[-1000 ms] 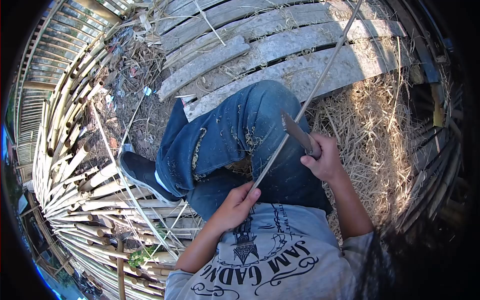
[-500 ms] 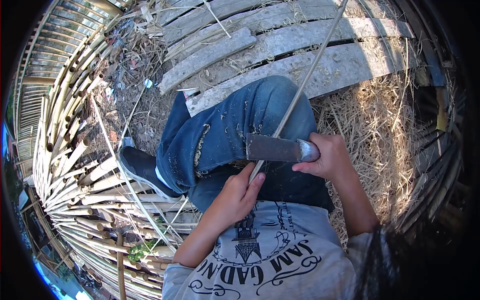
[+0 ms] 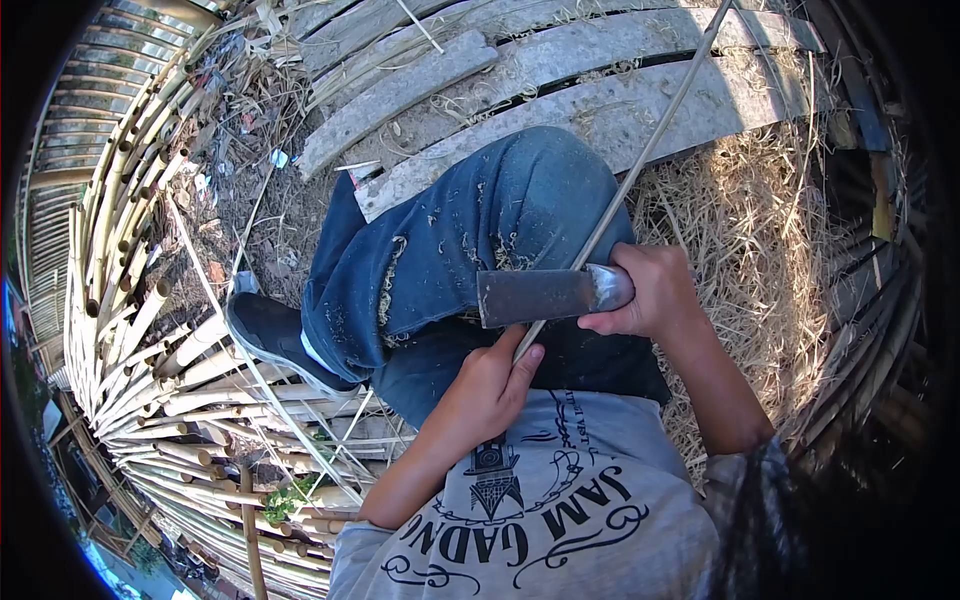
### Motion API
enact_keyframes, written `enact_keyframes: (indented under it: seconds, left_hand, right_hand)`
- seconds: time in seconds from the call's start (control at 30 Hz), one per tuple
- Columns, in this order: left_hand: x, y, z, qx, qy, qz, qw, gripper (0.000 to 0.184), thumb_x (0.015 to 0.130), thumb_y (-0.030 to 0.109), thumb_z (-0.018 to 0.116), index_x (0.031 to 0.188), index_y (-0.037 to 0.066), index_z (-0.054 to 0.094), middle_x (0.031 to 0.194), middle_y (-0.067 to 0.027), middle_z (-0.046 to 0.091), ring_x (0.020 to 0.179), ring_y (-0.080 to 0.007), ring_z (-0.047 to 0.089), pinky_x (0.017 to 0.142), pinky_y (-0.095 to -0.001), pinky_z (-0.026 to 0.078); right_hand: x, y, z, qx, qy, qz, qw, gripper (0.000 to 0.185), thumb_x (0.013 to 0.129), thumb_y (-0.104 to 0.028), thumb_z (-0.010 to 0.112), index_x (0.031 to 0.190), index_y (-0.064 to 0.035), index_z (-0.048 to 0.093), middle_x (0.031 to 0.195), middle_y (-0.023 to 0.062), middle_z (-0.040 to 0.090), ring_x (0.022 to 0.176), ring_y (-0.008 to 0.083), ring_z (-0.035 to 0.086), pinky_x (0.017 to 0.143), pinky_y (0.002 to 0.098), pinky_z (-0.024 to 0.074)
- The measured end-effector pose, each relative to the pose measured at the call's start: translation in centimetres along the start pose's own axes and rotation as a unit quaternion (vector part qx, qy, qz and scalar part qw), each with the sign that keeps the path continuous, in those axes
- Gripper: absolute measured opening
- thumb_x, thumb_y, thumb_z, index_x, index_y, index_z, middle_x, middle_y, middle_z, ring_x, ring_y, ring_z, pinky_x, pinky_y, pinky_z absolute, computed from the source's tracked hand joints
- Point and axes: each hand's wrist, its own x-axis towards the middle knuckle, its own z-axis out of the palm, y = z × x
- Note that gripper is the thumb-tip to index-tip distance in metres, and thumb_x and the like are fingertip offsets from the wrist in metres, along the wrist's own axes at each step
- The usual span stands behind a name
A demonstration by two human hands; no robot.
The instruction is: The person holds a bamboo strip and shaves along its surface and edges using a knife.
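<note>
A long thin bamboo strip [image 3: 655,140] runs from the top right, past the raised knee, down to my lap. My left hand [image 3: 492,388] is closed round its lower end. In my right hand [image 3: 655,292] is the handle of a broad, dark-bladed knife [image 3: 530,297]. The blade points left and lies across the strip just above my left hand. Both hands are over the blue jeans [image 3: 450,235], which have thin shavings on them.
Grey wooden planks [image 3: 590,115] lie ahead. Straw-like shavings [image 3: 750,230] cover the ground at right. Stacked bamboo poles [image 3: 190,430] fill the left side, near a dark shoe [image 3: 270,330]. A loose plank [image 3: 395,100] rests at upper centre.
The knife has swung from pointing up and left to lying across the strip, and has come lower. My left hand has shifted slightly right and up with the strip.
</note>
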Motion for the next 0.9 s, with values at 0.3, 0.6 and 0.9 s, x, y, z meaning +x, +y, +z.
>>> enact_keyframes:
  seconds: [0.3,0.6,0.9]
  left_hand:
    - [0.1,-0.2,-0.2,-0.010,0.012,0.014,1.000,0.032,0.100,0.018,0.045,0.120,-0.006,0.050,0.059,-0.0172,0.053,0.054,-0.0316,0.057,0.056,-0.0398,0.042]
    - [0.0,-1.4,0.1,0.006,0.048,0.034,0.998,0.029,0.100,0.017,0.044,0.117,-0.005,0.050,0.059,-0.0186,0.052,0.056,-0.0366,0.059,0.055,-0.0407,0.043]
    - [-2.8,-4.0,0.6,-0.011,0.035,-0.029,0.999,0.019,0.098,0.016,0.048,0.095,-0.002,0.048,0.061,-0.0264,0.054,0.065,-0.0480,0.058,0.056,-0.0485,0.043]
  right_hand:
    - [-0.7,0.4,0.3,0.032,0.004,0.013,0.999,0.079,0.057,-0.082,0.066,0.060,-0.0048,0.050,0.052,0.0108,0.053,0.049,0.0284,0.061,0.046,0.0375,0.0469]
    - [-0.2,-0.2,0.3,0.013,-0.004,0.033,0.999,0.081,0.055,-0.083,0.066,0.059,-0.0035,0.051,0.052,0.0119,0.053,0.048,0.0292,0.061,0.046,0.0376,0.0477]
    - [0.0,-0.7,1.3,0.021,0.034,0.095,0.995,0.083,0.054,-0.085,0.064,0.063,-0.0029,0.057,0.049,0.0112,0.052,0.048,0.0306,0.061,0.046,0.0384,0.0479]
